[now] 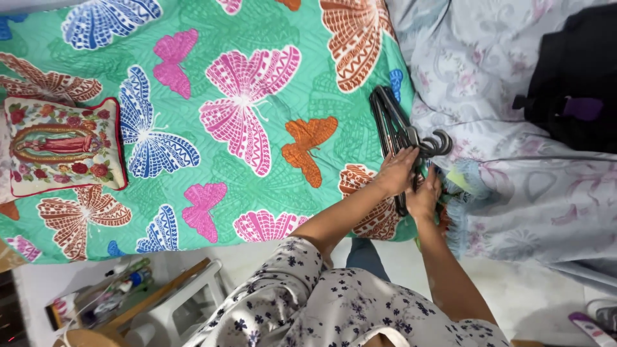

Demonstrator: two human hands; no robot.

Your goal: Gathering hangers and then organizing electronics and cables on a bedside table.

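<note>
Got both my hands on the bundle of dark plastic clothes hangers point(393, 125) at the right edge of the green butterfly-print bedspread point(270, 90). My left hand point(396, 170) grips the stack near the hooks and my right hand point(425, 196) is closed on it just below. The bundle's long axis runs away from me toward the far side, hooks curling right.

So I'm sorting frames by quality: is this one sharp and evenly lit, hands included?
Head view: bright, even light, soft shadows, no glare; quilt sharp; both hands, left and right, on the hangers, slightly soft; wide-lens bending at the edges.

Glossy dark plastic hangers point(393, 125) (smooth) lie on matt quilted cloth bedspread point(270, 77).
</note>
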